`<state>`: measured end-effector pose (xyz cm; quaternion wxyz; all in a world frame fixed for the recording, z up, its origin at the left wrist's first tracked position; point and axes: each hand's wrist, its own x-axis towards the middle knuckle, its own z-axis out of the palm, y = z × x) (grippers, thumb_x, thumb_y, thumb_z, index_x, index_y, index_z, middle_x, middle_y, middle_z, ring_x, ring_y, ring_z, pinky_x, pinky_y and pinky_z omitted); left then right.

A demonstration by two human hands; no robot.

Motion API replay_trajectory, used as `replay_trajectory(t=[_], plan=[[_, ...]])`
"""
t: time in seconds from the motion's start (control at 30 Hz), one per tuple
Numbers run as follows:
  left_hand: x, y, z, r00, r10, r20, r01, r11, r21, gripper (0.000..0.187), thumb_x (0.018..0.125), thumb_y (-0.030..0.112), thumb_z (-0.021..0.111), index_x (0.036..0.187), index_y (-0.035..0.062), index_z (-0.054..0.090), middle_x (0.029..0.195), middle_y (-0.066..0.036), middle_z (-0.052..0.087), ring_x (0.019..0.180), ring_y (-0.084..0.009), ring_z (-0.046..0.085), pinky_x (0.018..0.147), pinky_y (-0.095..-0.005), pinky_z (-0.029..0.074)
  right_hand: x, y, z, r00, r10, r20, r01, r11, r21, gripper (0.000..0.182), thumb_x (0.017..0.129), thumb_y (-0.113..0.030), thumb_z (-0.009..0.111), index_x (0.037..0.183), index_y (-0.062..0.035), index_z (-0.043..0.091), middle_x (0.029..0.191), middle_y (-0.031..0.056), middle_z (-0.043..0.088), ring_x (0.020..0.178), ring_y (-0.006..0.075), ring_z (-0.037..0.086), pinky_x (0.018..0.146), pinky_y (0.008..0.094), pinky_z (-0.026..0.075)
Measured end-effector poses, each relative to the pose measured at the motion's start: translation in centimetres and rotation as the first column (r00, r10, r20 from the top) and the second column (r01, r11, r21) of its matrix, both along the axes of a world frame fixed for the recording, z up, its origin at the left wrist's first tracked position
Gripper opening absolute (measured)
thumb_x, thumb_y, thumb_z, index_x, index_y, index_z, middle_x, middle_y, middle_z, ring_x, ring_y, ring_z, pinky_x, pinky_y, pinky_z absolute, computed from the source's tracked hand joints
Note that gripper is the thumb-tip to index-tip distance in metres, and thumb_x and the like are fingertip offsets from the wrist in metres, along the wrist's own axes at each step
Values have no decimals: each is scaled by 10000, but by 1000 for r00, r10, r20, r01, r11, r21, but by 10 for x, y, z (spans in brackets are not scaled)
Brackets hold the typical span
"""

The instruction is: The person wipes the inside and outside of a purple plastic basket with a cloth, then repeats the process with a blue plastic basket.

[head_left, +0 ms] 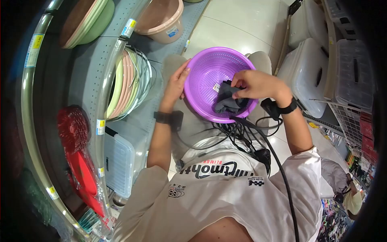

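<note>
A purple plastic colander (201,72) with a perforated wall rests over my lap, its open side facing up. My left hand (176,85) is closed on its left rim, thumb over the edge. Inside lies a dark grey cloth (227,98), bunched against the right side of the bowl. My right hand (256,84) reaches over the right rim and pinches the cloth between thumb and fingers. A small white label (216,87) shows on the colander's bottom beside the cloth. Black bands circle both my wrists.
Shelves on the left carry stacked basins (90,24), a pink tub (161,24), a red plastic-wrapped item (74,133) and a clear storage box (119,161). Lidded clear bins (306,72) line the right. Black cables (242,133) hang across my front. Another person (340,181) is at lower right.
</note>
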<state>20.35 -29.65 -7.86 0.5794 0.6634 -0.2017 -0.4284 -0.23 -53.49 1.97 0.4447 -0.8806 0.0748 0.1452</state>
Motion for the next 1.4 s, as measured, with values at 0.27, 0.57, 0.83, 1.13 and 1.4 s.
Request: replay_trajectory(t=[0.27,0.57,0.83,1.13,1.4], plan=[[-1,-1,7,1000,-10,27,10,1000,20,482,1107,356,553,1524,115,573,760,12,646,437,-35,453,366,-225,331,0,36,-64,950,200,-240,-257,936,-239,620,754,-494,857,1146,-25,751,1135,224,738,1039,423,705,907,469,561],[0,0,4,1000,-16,14,15,1000,20,487,1107,358,548,1527,112,568,739,12,643,435,-35,451,366,-222,333,16,57,-76,870,263,-417,-405,864,-299,455,755,-325,842,1072,-15,740,986,220,741,962,410,713,889,490,564],[1,-1,2,1000,-13,2,13,1000,4,486,1106,364,552,1519,108,576,747,14,645,434,-35,449,368,-224,331,52,74,-94,915,260,-308,-248,966,79,431,857,-286,748,1114,53,681,941,277,727,934,441,712,840,502,549],[3,2,4,1000,-11,19,10,1000,25,486,1108,364,549,1529,123,567,715,19,631,429,-37,446,367,-225,335,77,72,-98,975,-219,35,213,969,121,465,873,-250,734,1199,69,647,937,232,724,884,327,733,789,430,571],[4,3,-5,1000,-18,7,18,1000,16,505,1103,397,550,1531,128,565,743,10,652,431,-37,453,366,-228,335,80,44,-38,739,-595,318,506,800,321,419,853,-205,747,1179,28,625,969,227,725,918,339,744,813,406,574]])
